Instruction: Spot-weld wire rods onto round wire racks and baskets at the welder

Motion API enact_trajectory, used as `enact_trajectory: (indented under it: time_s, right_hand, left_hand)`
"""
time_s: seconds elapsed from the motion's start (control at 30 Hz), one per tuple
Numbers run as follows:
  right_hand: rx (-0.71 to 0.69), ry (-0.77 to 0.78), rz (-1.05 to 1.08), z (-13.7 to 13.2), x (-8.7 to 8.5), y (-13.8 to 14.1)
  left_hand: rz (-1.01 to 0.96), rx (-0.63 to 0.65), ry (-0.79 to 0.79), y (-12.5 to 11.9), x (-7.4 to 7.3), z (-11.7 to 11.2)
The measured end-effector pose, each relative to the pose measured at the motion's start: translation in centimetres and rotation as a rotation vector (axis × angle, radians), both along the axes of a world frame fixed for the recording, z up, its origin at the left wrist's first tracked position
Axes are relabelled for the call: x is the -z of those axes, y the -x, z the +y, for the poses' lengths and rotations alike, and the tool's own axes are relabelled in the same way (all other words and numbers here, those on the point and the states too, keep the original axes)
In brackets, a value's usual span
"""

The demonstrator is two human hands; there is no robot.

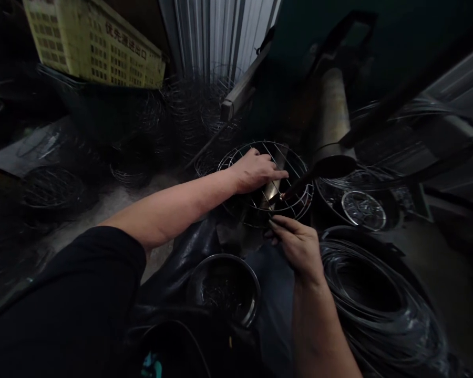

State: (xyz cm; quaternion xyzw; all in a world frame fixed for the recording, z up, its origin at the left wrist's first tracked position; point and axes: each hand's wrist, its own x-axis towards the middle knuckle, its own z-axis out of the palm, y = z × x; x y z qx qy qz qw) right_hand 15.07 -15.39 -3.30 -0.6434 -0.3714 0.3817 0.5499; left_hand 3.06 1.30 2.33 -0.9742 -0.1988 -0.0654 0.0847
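Note:
A round wire rack [305,195] with crossing bars rests over a metal bar in front of me. My left hand [257,172] lies across its top with the fingers bent over the wires, gripping it. At the near rim, my right hand [297,244] is closed in a pinch; whatever sits between its fingertips is too small and dark to name. A dark rod with a glowing or coppery tip [283,197] meets the rack just right of my left hand. Below, a metal bowl [256,294] contains small dark pieces, probably short bits of wire.
A large coil of wire [382,315] lies at the right, behind it a basin with a round strainer-like piece [363,211]. A thick metal cylinder arm [333,113] overhangs the rack. A yellow crate [98,47] stands at the upper left, with wire rings [185,105] stacked beside it.

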Motion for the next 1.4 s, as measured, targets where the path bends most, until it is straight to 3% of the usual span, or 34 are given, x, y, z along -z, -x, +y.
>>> enact_trajectory:
  time_s: [0.13,0.27,0.6,0.9,1.4]
  right_hand:
    - [0.129,0.0,-0.013,0.3,0.1,0.2]
    - [0.246,-0.11,0.021,0.4,0.6,0.9]
    - [0.275,-0.232,0.105,0.9,1.6,0.9]
    - [0.282,-0.205,0.128,1.5,1.1,0.4]
    - [0.28,-0.195,0.109,2.1,0.9,0.3]
  left_hand:
    - [-0.042,0.025,0.01,-0.1,0.5,0.6]
    - [-0.052,0.021,0.021,0.1,0.4,0.9]
    - [-0.008,0.011,0.049,-0.2,0.0,1.4]
    - [-0.047,0.0,0.107,-0.7,0.5,2.2]
    - [0.02,-0.001,0.158,-0.9,-0.4,2.4]
